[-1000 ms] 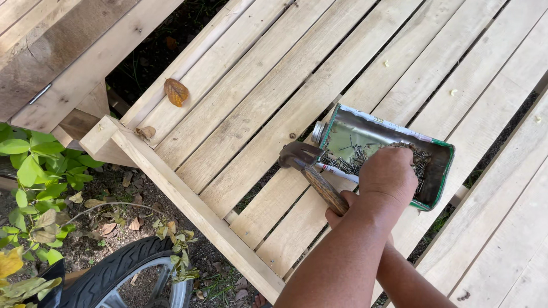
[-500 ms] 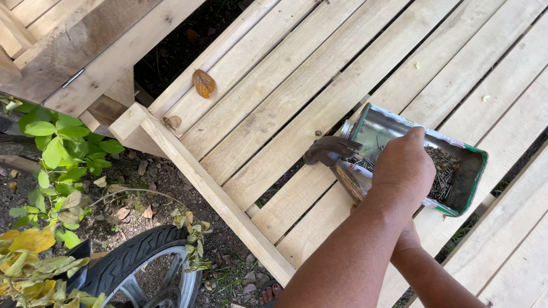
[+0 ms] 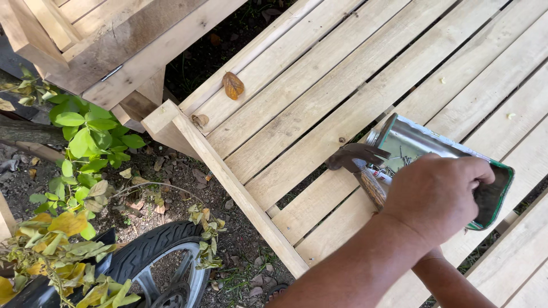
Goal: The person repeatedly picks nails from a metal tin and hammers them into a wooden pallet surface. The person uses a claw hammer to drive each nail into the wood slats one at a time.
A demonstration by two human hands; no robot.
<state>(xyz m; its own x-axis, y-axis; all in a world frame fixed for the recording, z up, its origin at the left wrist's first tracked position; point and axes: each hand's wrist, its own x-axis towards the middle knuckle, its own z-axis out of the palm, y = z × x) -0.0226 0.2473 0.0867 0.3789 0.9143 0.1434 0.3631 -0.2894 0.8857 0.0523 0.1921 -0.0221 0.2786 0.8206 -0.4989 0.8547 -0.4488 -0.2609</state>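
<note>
Green-rimmed silvery tin (image 3: 425, 149), pale wooden slats (image 3: 319, 85), brown leaf (image 3: 233, 85).

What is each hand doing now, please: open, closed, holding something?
Left hand: fingers dip into the tin of nails; its grip cannot be told.
Right hand: hidden under the left arm; cannot tell. The hammer lies beside.

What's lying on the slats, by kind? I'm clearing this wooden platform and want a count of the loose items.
Hammer: 1
Open tin with nails in it: 1
Dry leaves: 2
Total: 4
A hand reaches into the tin; the nails are too jumbled to count.
</note>
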